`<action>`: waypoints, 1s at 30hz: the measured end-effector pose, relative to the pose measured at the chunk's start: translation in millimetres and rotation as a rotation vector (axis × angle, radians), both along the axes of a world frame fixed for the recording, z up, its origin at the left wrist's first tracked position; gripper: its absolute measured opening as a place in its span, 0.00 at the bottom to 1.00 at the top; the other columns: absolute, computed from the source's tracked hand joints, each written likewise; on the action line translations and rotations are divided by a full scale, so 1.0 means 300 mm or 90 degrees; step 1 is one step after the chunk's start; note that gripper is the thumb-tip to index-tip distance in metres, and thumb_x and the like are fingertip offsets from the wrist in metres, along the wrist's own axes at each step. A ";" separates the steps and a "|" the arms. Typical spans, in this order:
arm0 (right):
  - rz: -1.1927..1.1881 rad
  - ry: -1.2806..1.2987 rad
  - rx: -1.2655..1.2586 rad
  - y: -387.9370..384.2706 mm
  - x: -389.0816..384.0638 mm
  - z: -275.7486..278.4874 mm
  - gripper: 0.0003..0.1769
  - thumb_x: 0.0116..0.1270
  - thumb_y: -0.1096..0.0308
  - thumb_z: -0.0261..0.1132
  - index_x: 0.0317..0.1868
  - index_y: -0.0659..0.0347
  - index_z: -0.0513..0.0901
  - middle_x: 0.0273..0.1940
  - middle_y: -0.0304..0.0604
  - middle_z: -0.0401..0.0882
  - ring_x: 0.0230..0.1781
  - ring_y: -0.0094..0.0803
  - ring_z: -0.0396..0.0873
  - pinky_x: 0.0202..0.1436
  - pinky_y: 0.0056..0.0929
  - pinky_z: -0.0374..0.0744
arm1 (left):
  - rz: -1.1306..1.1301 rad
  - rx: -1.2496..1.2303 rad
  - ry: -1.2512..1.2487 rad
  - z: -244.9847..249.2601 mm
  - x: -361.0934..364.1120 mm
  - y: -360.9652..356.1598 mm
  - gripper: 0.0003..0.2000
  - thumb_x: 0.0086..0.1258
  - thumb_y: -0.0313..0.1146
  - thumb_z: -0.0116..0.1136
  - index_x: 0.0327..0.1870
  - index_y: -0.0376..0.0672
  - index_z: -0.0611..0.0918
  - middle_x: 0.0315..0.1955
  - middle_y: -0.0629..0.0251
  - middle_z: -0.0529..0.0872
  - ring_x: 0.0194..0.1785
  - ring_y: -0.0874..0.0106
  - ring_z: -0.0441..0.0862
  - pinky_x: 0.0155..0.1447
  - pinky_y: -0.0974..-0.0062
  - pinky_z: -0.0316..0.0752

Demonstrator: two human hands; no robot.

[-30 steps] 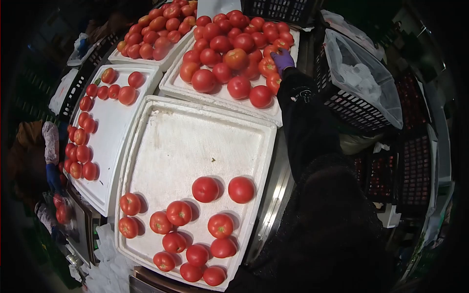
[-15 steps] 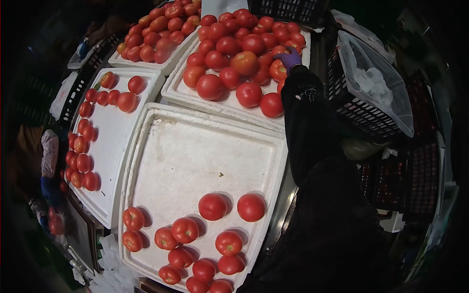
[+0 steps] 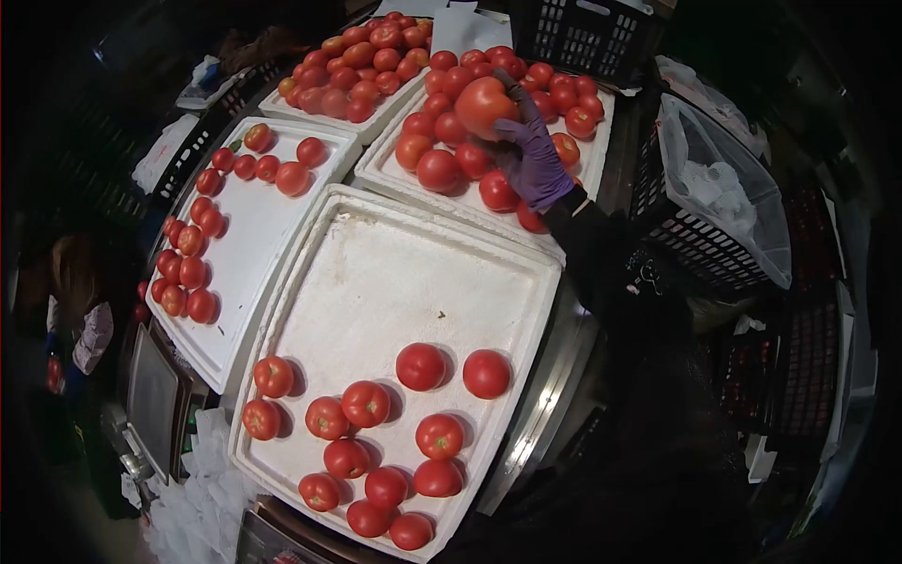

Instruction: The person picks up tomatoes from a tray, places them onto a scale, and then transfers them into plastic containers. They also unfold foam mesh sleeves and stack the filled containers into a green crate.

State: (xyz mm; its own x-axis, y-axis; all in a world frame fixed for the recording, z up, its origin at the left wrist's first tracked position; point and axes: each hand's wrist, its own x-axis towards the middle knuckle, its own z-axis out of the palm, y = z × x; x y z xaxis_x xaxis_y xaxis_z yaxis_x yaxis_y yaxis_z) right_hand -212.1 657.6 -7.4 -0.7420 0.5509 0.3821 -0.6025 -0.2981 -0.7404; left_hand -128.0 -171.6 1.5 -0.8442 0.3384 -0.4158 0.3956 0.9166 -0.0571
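My right hand, in a purple glove and black sleeve, grips a large orange-red tomato with thumb and fingers. It is held above the white foam tray of piled tomatoes at the upper middle. Below, a second foam tray carries several tomatoes spread over its lower half. My left hand does not show.
A third foam tray at the left holds smaller tomatoes along its edge, and a fourth behind is heaped. Black crates stand at the back and right, one lined with clear plastic. Another person is at the far left.
My right hand has moved left from the pile's right side and lifted, now with a tomato in its grip. The view has shifted, and the person at the left has moved away from the left tray.
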 end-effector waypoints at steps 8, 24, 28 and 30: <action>0.140 -0.032 -0.056 -0.425 -0.098 0.094 0.34 0.60 0.65 0.69 0.66 0.55 0.69 0.61 0.44 0.67 0.56 0.34 0.76 0.49 0.32 0.85 | 0.008 0.076 0.027 -0.007 0.014 0.039 0.36 0.67 0.50 0.52 0.74 0.43 0.60 0.69 0.44 0.63 0.68 0.41 0.60 0.72 0.49 0.54; 0.151 -0.189 0.385 -0.683 -0.672 -0.204 0.31 0.58 0.69 0.67 0.64 0.62 0.72 0.55 0.48 0.76 0.52 0.36 0.77 0.57 0.30 0.75 | 0.016 0.128 0.037 -0.030 0.020 0.028 0.38 0.68 0.55 0.49 0.74 0.41 0.60 0.70 0.48 0.64 0.71 0.43 0.56 0.74 0.49 0.47; -0.233 -0.379 0.748 -0.280 -0.592 -0.182 0.24 0.54 0.64 0.67 0.54 0.57 0.80 0.47 0.54 0.80 0.51 0.46 0.79 0.56 0.36 0.76 | -0.016 0.112 0.038 -0.058 0.016 -0.020 0.37 0.68 0.55 0.47 0.74 0.40 0.60 0.70 0.51 0.64 0.71 0.45 0.58 0.74 0.49 0.48; -0.408 -0.464 0.725 -0.046 -0.533 -0.195 0.20 0.56 0.63 0.65 0.50 0.57 0.80 0.47 0.54 0.79 0.52 0.50 0.78 0.54 0.40 0.77 | -0.043 0.118 0.047 -0.055 0.008 -0.013 0.37 0.69 0.55 0.47 0.74 0.40 0.59 0.70 0.52 0.65 0.71 0.45 0.58 0.73 0.49 0.49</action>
State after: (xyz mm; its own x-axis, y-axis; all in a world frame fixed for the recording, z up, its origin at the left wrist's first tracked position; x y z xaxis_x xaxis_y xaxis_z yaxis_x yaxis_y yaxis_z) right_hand -372.0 643.9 -65.8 -0.7079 0.5173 0.4809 0.1903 0.7954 -0.5754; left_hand -125.6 -175.6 -15.1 -0.8431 0.4599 -0.2786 0.4574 0.8858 0.0783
